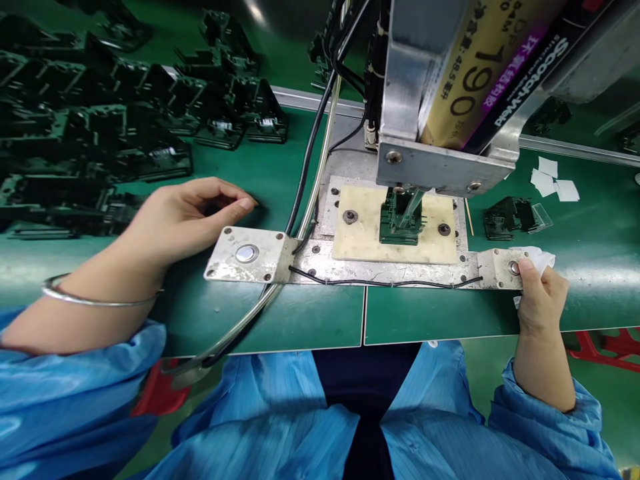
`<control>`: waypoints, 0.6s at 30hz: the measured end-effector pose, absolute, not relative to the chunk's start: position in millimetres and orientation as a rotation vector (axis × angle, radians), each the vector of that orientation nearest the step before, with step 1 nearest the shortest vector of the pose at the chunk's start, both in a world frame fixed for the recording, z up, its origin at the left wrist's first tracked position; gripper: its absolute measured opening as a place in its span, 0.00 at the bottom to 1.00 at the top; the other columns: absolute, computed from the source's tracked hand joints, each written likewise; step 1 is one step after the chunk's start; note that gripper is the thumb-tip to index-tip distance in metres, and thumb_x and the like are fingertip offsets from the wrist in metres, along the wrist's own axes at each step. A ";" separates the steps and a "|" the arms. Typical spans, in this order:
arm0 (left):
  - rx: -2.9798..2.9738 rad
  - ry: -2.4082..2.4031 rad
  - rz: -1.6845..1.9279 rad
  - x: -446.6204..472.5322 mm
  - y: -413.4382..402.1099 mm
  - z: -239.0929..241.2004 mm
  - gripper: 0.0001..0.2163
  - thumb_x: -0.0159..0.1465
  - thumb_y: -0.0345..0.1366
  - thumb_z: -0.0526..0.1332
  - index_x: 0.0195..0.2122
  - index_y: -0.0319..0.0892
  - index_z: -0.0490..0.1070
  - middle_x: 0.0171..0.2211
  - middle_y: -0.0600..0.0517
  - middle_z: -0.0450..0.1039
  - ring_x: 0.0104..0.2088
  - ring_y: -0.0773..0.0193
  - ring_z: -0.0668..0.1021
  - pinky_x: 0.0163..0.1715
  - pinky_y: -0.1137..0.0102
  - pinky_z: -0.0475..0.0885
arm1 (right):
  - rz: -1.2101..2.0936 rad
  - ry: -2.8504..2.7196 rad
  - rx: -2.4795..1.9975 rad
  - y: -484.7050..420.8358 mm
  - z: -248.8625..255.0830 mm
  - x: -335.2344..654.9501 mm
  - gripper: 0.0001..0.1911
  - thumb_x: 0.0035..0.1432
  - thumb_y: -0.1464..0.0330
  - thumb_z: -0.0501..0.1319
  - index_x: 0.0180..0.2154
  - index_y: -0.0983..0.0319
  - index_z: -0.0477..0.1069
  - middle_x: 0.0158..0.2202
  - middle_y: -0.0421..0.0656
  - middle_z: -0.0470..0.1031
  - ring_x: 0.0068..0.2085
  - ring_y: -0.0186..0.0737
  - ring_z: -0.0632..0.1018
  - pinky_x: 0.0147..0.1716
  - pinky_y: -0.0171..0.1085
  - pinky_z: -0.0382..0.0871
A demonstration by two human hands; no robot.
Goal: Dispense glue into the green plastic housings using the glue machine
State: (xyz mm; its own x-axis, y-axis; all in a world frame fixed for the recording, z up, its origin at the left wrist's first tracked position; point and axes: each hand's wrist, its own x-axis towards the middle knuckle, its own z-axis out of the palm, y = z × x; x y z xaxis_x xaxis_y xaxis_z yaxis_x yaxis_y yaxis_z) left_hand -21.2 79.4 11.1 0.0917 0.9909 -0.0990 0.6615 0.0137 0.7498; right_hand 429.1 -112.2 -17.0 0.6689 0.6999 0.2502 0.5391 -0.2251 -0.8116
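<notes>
At the far left, dark parts [90,127] are set in rows on the green worktop [315,317]. A bangle [100,301] is worn on the left wrist. The left hand [200,213] is placed just behind the left box [270,250], and its button [247,253] is left uncovered. The fingers are loosely curled, with the tips of thumb and forefinger brought close together; whether anything is pinched cannot be told.

Cables [320,140] are routed past the box's right end and over the worktop's near edge. At the centre, a cream block [347,243] is mounted on the metal base [340,273]. One dark part [395,233] is seated on the block, beneath the clear nozzle [412,208]. Whether nozzle and part are touching cannot be told. Above, a cartridge [475,93] is carried in the metal holder [440,165].

To the right, a thin stick [469,217], another part [500,220] and white squares [543,181] are laid out. The right hand [543,293] is held at the right box [503,270], its thumb placed on the button's edge. Its fingers are curled, partly hidden, beside a white wipe [541,257]; whether this is gripped cannot be told.
</notes>
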 end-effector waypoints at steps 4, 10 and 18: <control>1.715 1.635 0.645 -21.6 80.0 9.4 0.23 0.50 0.55 0.64 0.36 0.38 0.72 0.31 0.52 0.71 0.31 0.65 0.70 0.31 0.72 0.63 | 0.198 -0.975 -1.901 -112.9 -17.0 428.4 0.24 0.51 0.49 0.65 0.23 0.65 0.75 0.20 0.41 0.65 0.26 0.41 0.66 0.26 0.38 0.60; 1.714 1.619 0.619 -25.2 81.9 7.4 0.24 0.51 0.55 0.66 0.37 0.38 0.73 0.31 0.52 0.72 0.31 0.66 0.70 0.30 0.73 0.64 | 0.212 -1.002 -1.893 -114.7 -18.0 429.8 0.24 0.53 0.50 0.65 0.22 0.65 0.74 0.20 0.40 0.65 0.27 0.40 0.65 0.26 0.38 0.58; 1.646 1.573 0.825 -20.7 78.2 17.6 0.19 0.55 0.49 0.68 0.39 0.39 0.75 0.38 0.50 0.76 0.38 0.62 0.75 0.41 0.69 0.71 | 0.198 -1.017 -1.958 -117.0 -23.0 434.9 0.30 0.54 0.42 0.63 0.21 0.62 0.71 0.19 0.39 0.61 0.25 0.39 0.63 0.25 0.38 0.57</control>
State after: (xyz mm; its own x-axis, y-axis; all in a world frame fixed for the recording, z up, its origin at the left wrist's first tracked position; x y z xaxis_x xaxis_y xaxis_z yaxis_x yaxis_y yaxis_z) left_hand -20.7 78.2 17.6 0.0575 0.9981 -0.0226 0.5487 -0.0127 0.8359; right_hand 434.9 -117.0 -23.0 0.6501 0.7207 0.2409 0.5779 -0.2631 -0.7725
